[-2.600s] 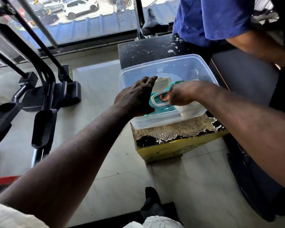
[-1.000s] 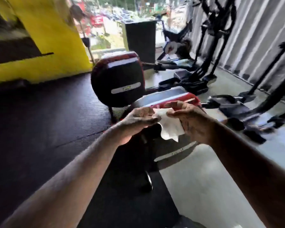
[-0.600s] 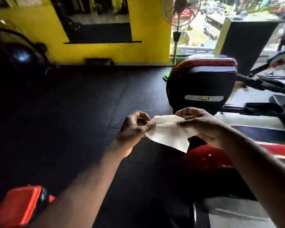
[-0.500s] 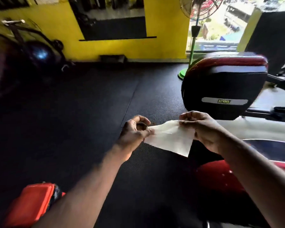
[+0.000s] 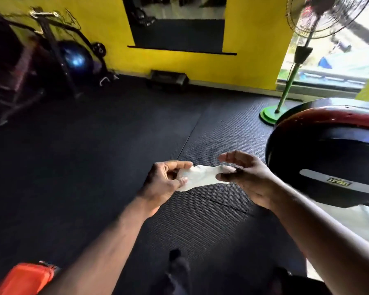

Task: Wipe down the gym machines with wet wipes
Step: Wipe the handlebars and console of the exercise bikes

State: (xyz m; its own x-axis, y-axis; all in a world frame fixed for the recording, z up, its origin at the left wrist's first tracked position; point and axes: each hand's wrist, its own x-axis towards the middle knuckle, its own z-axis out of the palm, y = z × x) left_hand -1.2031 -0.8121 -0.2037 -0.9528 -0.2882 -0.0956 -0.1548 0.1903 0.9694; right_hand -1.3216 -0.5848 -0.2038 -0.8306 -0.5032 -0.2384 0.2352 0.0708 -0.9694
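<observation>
Wet wipe (image 5: 197, 177), limp and light, spans between our left hand (image 5: 162, 183) and right hand (image 5: 248, 180), each pinching an end above the floor mat (image 5: 115, 145); we judge corners the best hold

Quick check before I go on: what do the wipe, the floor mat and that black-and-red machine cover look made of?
The wipe looks like thin nonwoven cloth, white, slightly translucent, limp and creased. The floor mat is probably rubber: matte black, fine dotted texture, visible seams. The machine cover is likely moulded plastic, glossy with bright highlights.
</observation>
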